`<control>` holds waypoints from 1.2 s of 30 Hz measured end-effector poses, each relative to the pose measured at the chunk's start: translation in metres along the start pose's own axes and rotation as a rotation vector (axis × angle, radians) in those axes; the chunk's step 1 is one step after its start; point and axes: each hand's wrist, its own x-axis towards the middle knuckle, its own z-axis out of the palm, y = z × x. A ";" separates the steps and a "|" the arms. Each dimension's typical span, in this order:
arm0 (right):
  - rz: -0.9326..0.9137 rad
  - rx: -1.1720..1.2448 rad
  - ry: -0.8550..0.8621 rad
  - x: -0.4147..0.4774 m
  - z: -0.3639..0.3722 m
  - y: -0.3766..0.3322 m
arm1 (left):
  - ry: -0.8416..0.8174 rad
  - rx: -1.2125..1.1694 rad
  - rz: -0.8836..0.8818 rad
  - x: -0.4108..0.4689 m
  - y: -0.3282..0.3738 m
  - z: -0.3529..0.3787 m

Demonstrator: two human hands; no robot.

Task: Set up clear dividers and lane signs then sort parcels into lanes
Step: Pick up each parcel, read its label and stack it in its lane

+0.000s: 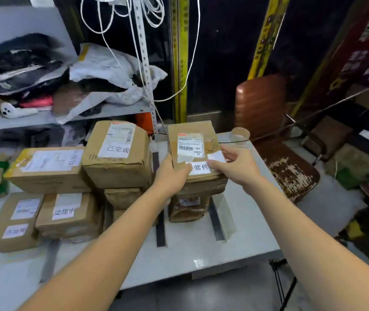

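Observation:
A brown cardboard parcel (193, 133) with a barcode label and a white paper label sits on top of a stack of parcels (189, 206) in the right lane of the white table (201, 250). My left hand (172, 173) grips its near left corner. My right hand (235, 164) holds its near right edge, thumb on the white label. A clear divider (222, 212) stands on a dark strip right of the stack. Another dark strip (161, 230) runs left of it. Labelled parcels fill the middle lane (117, 151) and the left lane (46, 169).
A clear plastic cup (240, 134) stands at the table's far right corner. A shelf (44, 117) with bags and clutter runs behind on the left, white cords hanging over it. A worn brown chair (289, 171) stands right of the table. More parcels (15, 223) lie front left.

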 end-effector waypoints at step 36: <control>-0.187 -0.492 0.096 -0.010 0.059 -0.035 | 0.125 0.392 0.269 -0.046 0.023 -0.064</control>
